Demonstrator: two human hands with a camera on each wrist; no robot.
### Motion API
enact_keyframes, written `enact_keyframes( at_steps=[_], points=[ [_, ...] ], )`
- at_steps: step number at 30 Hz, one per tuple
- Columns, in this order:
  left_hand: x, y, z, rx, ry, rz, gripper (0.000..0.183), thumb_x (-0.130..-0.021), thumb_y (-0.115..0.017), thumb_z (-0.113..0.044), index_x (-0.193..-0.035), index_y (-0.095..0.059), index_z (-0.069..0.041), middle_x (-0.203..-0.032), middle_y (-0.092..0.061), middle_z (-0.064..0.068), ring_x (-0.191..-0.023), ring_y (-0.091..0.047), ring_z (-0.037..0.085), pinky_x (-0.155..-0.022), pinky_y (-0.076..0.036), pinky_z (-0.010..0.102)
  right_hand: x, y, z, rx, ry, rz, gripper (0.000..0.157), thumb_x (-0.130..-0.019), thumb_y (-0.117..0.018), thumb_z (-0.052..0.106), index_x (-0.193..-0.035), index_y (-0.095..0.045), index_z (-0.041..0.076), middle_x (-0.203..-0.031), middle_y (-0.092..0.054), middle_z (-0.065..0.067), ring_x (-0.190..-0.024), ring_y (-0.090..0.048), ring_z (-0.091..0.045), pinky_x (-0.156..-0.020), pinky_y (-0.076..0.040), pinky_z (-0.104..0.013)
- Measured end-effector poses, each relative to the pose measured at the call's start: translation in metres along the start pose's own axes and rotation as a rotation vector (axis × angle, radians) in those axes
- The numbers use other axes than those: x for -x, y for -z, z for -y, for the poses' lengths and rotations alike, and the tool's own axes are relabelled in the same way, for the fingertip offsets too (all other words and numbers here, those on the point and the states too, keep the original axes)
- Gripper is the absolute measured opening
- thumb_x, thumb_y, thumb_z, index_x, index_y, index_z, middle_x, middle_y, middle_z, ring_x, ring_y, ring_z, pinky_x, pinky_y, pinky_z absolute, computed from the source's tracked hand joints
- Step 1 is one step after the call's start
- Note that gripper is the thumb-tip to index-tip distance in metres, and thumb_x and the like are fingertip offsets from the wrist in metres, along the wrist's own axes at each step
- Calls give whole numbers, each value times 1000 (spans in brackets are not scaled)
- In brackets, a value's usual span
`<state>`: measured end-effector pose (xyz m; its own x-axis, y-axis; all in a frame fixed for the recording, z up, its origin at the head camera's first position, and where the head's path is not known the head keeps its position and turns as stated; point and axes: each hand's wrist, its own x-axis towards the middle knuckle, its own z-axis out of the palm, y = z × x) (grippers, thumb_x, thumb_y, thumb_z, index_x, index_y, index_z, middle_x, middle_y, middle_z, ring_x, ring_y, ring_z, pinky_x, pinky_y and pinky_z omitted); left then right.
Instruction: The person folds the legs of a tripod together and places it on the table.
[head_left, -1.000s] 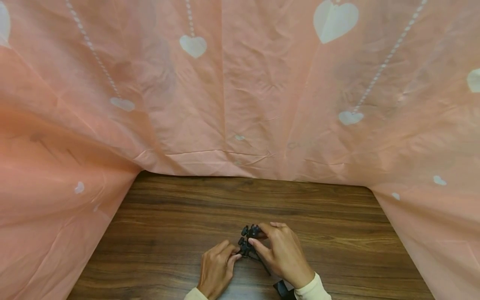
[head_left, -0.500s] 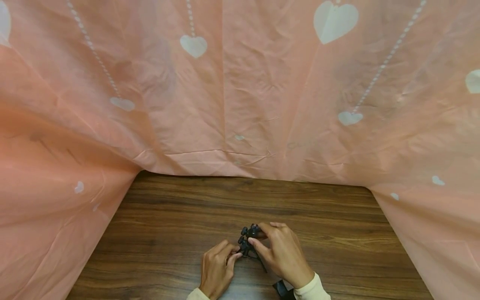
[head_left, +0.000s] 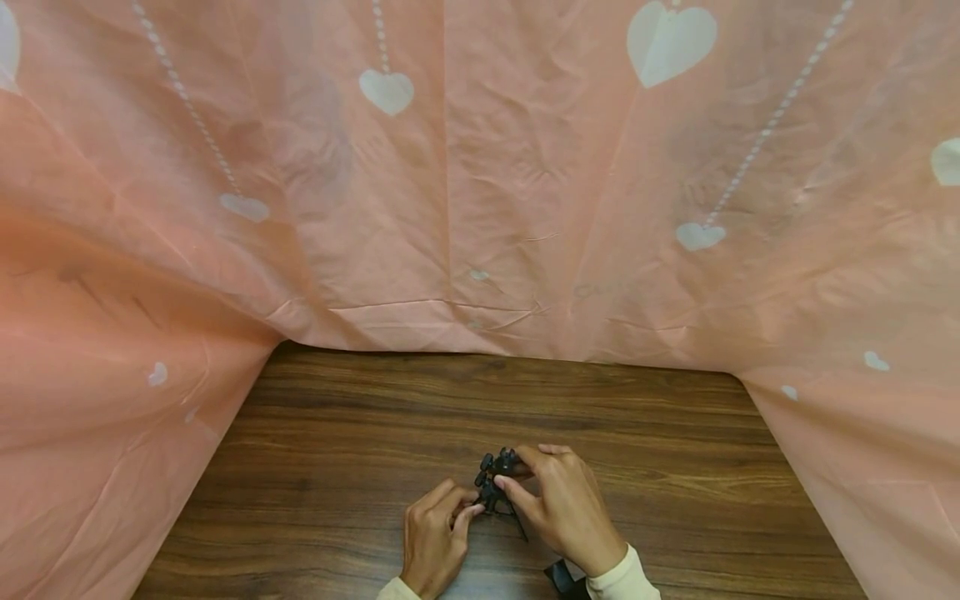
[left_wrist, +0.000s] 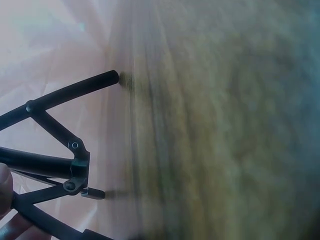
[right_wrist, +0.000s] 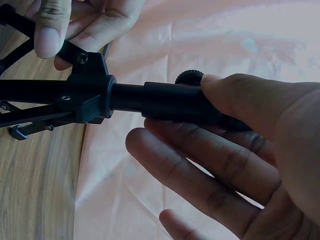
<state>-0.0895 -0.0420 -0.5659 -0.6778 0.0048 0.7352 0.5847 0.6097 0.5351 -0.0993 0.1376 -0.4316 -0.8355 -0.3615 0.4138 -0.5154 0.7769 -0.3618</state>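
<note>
A small black tripod (head_left: 492, 493) stands with its legs spread, between both hands in the head view. My left hand (head_left: 437, 533) pinches one of its legs between thumb and fingers; the left thumb shows on that leg in the right wrist view. My right hand (head_left: 568, 510) grips the upper column (right_wrist: 175, 100), thumb beside a ridged knob (right_wrist: 189, 77) and fingers underneath. Below the column sits the hub (right_wrist: 92, 95), where legs and braces join. Rounded leg ends and hinged braces (left_wrist: 55, 131) fill the left side of the left wrist view, close to the tabletop.
Dark wood-grain tabletop (head_left: 352, 417) lies under the hands. A pink curtain (head_left: 495, 192) with white hearts hangs behind it and along both sides. A black piece (head_left: 562, 577) sits by the right cuff at the front.
The tripod has turned slightly: its leg nearest me swings a little to the left and its top tilts slightly left. Both hands keep their hold almost in place.
</note>
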Motion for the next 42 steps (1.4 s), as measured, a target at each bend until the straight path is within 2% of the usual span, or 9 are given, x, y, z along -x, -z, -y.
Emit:
enact_keyframes(
  at_steps=[6,12,19,25,30,37,42],
  points=[
    [1,-1,-1,1,18,-15,18,-70,-89,-14,-81,-74,-18,-75,-65,-12,-62,-57,-7,-54,-41,8,1,-1,-1,4,-1,1,18,-82,-81,33,-93,-73,22,-77,-75,13,-72,-67,4,-96,-53,-40],
    [1,-2,-4,32,31,-37,15,-72,-86,-14,-81,-74,-16,-74,-66,-9,-59,-58,-3,-52,-41,9,1,0,-1,-5,-5,10,18,-82,-81,33,-94,-73,22,-78,-75,12,-74,-69,0,-96,-53,-39],
    [1,-4,-7,41,78,-62,15,-73,-86,-11,-80,-73,-14,-75,-66,-7,-59,-61,-3,-52,-47,10,1,-2,0,-12,-10,15,18,-82,-82,33,-92,-72,22,-77,-75,11,-73,-70,-2,-95,-54,-39],
    [4,-5,-10,29,123,-63,20,-70,-87,-7,-80,-73,-16,-76,-64,-10,-63,-60,-8,-53,-47,7,2,-3,1,-28,-15,15,17,-82,-82,32,-92,-72,22,-78,-76,10,-73,-70,-1,-93,-54,-40],
    [5,-7,-11,42,150,-78,20,-69,-88,-6,-80,-73,-16,-76,-65,-9,-63,-62,-6,-53,-48,8,2,-4,1,-26,-13,4,17,-81,-82,32,-91,-72,23,-77,-76,11,-73,-69,1,-92,-54,-40],
    [7,-11,-16,108,209,-134,17,-74,-84,-2,-82,-73,-12,-76,-65,-6,-62,-65,2,-55,-51,10,2,-3,1,-32,-15,-6,19,-80,-83,31,-92,-73,21,-76,-76,11,-74,-69,2,-91,-55,-38],
    [8,-13,-18,146,244,-156,8,-80,-81,-7,-82,-74,-10,-77,-66,-5,-63,-66,5,-55,-51,11,2,-3,1,-20,-18,-21,19,-79,-84,32,-90,-72,22,-76,-76,12,-74,-70,-1,-89,-56,-38]
  ],
)
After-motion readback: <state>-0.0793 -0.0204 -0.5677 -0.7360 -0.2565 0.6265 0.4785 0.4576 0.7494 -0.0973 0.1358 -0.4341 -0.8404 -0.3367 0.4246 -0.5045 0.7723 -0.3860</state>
